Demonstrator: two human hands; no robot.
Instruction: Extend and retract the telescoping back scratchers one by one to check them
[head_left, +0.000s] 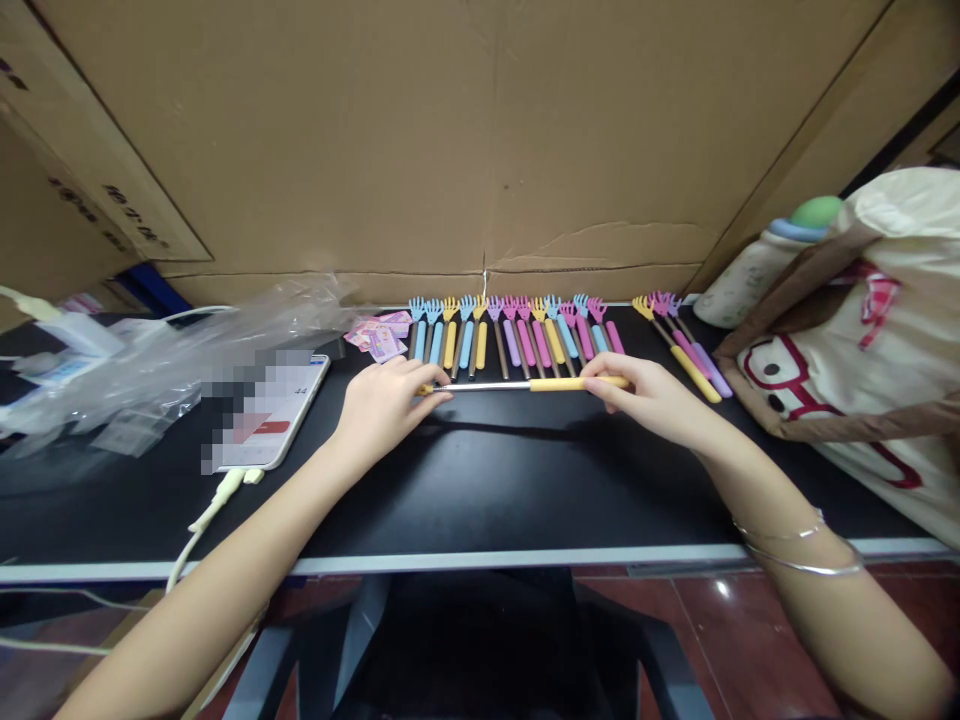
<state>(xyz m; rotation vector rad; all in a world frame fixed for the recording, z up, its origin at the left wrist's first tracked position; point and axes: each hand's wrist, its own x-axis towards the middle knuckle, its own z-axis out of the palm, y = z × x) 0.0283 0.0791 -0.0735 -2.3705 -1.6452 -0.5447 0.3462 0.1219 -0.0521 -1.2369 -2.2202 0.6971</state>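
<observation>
Between my hands a yellow-handled telescopic back scratcher is held level above the black table, its metal rod drawn out. My left hand pinches the yellow claw end, which the fingers mostly cover. My right hand is closed on the end of the yellow handle. Just behind lies a row of back scratchers in blue, yellow, purple and pink, claws toward the cardboard. Several more back scratchers, yellow, pink and purple, lie apart from the row on the right.
A phone with a charging cable lies left, beside clear plastic bags. Small printed cards sit left of the row. At right stand a bottle and a cloth bag. Cardboard walls the back.
</observation>
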